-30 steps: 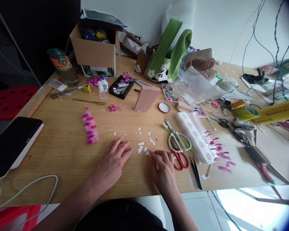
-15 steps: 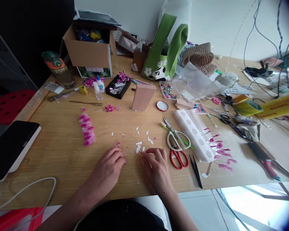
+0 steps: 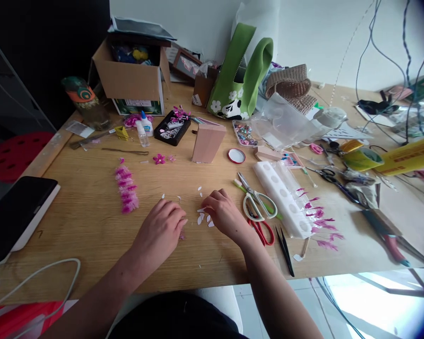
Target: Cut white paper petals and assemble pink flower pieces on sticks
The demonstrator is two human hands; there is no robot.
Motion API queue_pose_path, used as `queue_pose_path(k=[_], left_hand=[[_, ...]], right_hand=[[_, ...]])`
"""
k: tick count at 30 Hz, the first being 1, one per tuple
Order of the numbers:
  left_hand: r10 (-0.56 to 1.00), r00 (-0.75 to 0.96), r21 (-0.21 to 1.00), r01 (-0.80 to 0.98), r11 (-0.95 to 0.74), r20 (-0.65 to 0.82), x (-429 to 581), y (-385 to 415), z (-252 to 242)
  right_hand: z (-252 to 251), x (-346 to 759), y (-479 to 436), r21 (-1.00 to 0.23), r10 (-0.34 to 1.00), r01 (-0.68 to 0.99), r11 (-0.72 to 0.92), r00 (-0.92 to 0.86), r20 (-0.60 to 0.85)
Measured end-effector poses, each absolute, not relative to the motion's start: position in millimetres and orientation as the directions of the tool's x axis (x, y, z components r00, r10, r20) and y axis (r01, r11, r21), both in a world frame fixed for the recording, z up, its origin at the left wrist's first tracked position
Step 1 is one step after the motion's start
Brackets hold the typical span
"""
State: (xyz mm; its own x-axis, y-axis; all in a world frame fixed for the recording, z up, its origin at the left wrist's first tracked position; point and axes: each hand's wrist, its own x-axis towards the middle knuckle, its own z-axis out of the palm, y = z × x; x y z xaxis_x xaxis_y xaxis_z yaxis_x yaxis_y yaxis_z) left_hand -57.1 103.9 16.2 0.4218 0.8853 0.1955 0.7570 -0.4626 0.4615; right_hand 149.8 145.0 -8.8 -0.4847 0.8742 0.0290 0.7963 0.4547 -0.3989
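Observation:
My left hand (image 3: 160,228) rests low over the wooden table, fingers curled and closed; whatever may be between the fingertips is hidden. Beside its fingertips lies a small pink scrap (image 3: 182,237). My right hand (image 3: 221,212) is curled with its fingertips down at a cluster of small white petal-shaped pieces (image 3: 199,220). One white piece shows right at the fingertips, but I cannot tell whether it is pinched. Another white piece (image 3: 199,188) lies farther from me. White-handled scissors (image 3: 253,207) lie to the right, over red-handled scissors (image 3: 267,234), with black tweezers (image 3: 285,252) alongside.
A pink fluffy strip (image 3: 127,188) lies on the left. Behind stand a pinkish block (image 3: 207,143), a jar lid (image 3: 236,156), a black tray (image 3: 172,132) and a glue bottle (image 3: 146,125). White foam (image 3: 281,197) with pink stems is at right; a green bag (image 3: 229,89) stands behind.
My right hand has moved forward and slightly left, over the white pieces, some of which it now covers. My left hand has shifted slightly forward, over the pink scraps.

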Motion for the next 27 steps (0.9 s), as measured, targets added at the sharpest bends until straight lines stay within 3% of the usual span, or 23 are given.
queue_pose_path(k=[8,16,21,25,27], left_hand=[[0.888,0.354,0.499,0.736,-0.459,0.294,-49.8,114.1,3.4],[0.909,0.285,0.578,0.703,-0.414,0.305,-49.1,117.2,-10.4],[0.934,0.237,0.683,0.637,-0.357,0.267,-46.1,116.1,-15.3],[0.979,0.175,0.845,0.503,-0.183,0.108,-44.2,115.1,-14.3],[0.987,0.146,0.882,0.455,-0.123,0.062,-44.9,116.0,-13.9]], right_hand=[[-9.5,145.2,148.1,-0.326,0.863,0.82,0.469,-0.505,-0.029],[-10.3,147.0,148.6,-0.373,0.871,0.817,0.439,-0.489,-0.046],[0.9,140.8,141.1,-0.454,0.909,0.813,0.364,-0.416,-0.015],[13.1,135.5,131.9,-0.689,0.962,0.687,0.232,-0.267,0.059],[14.6,138.8,131.0,-0.735,0.98,0.651,0.19,-0.17,0.102]])
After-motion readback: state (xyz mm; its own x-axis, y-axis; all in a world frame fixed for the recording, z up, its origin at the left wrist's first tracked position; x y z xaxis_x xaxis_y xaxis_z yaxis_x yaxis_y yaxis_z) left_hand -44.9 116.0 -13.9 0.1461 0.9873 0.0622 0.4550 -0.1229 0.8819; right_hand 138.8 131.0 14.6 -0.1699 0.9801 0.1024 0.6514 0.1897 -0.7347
